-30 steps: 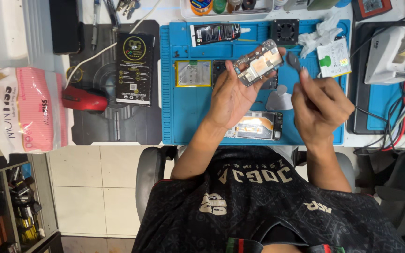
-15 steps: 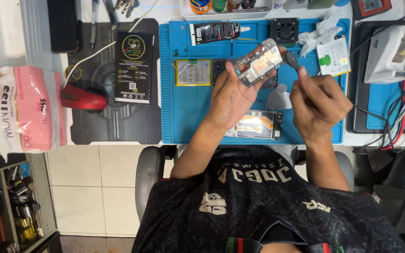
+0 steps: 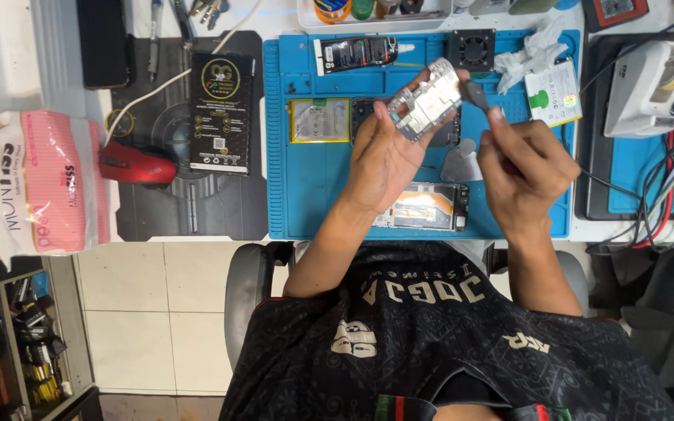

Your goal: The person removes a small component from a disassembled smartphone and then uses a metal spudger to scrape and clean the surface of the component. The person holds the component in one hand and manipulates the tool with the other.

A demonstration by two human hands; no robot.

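The left hand point(image 3: 384, 156) holds a phone frame point(image 3: 427, 101) above the blue mat point(image 3: 306, 195), its fingers grasping the frame's lower end, so the long axis tilts up and away toward the right. The right hand point(image 3: 524, 168) is just beside it, fingers pinched shut on a dark tool point(image 3: 475, 93) whose tip meets the frame's upper right edge. Another opened phone point(image 3: 427, 206) lies on the mat below both hands.

The left hand point(image 3: 388, 152) has tipped the phone frame point(image 3: 425, 101) a little, so its far end sits nearer the right hand point(image 3: 526, 168). The dark tool point(image 3: 475, 93) in that hand's fingers has drawn up beside the frame's edge.
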